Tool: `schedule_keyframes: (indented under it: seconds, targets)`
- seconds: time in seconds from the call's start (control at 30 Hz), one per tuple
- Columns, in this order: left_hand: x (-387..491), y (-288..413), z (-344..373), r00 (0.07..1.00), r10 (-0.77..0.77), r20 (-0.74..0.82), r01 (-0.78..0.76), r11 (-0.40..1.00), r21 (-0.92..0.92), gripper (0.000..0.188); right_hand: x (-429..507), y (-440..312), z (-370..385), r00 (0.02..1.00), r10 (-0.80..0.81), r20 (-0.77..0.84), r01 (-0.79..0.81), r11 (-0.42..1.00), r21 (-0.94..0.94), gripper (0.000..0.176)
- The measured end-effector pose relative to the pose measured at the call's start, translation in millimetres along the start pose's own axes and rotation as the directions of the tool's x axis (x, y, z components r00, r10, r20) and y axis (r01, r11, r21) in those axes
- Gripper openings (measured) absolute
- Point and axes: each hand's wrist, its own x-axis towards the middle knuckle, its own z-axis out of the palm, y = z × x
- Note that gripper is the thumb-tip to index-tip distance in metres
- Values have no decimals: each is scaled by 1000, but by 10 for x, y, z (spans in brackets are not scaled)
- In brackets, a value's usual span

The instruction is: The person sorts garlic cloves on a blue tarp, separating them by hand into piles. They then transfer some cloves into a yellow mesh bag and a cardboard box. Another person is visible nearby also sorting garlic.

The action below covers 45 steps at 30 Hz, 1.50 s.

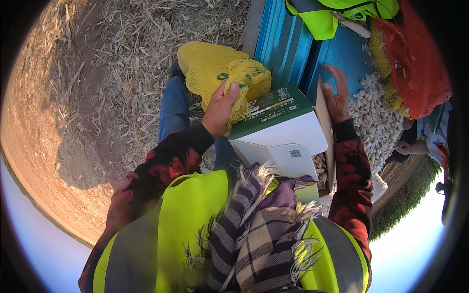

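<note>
My left hand (221, 108) pinches the gathered neck of a yellow mesh bag (209, 64), where a green tie shows. The bag leans against the near side of the blue metal truck bed, beside a green and white cardboard box (282, 128). My right hand (338, 96) rests at the far side of the box, fingers apart and curved, thumb by its brown cardboard edge. Garlic cloves show inside the box through a gap at its lower right. More loose garlic cloves (377, 117) lie heaped just right of my right hand, on the blue surface.
A red mesh bag (417, 66) and a bright yellow-green vest (326, 18) lie on the blue metal surface (289, 40). Another person's hand (406, 147) is at the right, past the garlic heap. Dry straw (139, 55) covers the ground at the left.
</note>
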Motion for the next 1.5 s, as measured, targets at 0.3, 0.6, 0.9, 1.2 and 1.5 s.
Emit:
schedule_keyframes:
  seconds: [0.3, 0.6, 0.9, 1.2, 1.5]
  targets:
    - [-99, -89, -129, 999, -2, -54, -8, 980, -198, 35, 278, -654, 461, 809, 251, 531, -567, 567, 597, 47]
    - [-109, -76, -292, 996, -49, 73, 61, 984, -167, 39, 833, -664, 1146, 549, -212, 809, -78, 950, 302, 84]
    - [-132, 215, -431, 985, -60, 163, -12, 914, 406, 52, 884, -511, 1326, 759, -49, 649, -303, 856, 419, 11]
    - [39, 766, -1458, 962, 182, -203, 258, -373, 891, 45, 835, -335, 1335, 765, 298, 571, -637, 476, 606, 15]
    - [-140, -16, -1513, 991, 92, -93, -99, 992, -74, 31, 790, -349, 1035, 777, 247, 578, -608, 531, 590, 13]
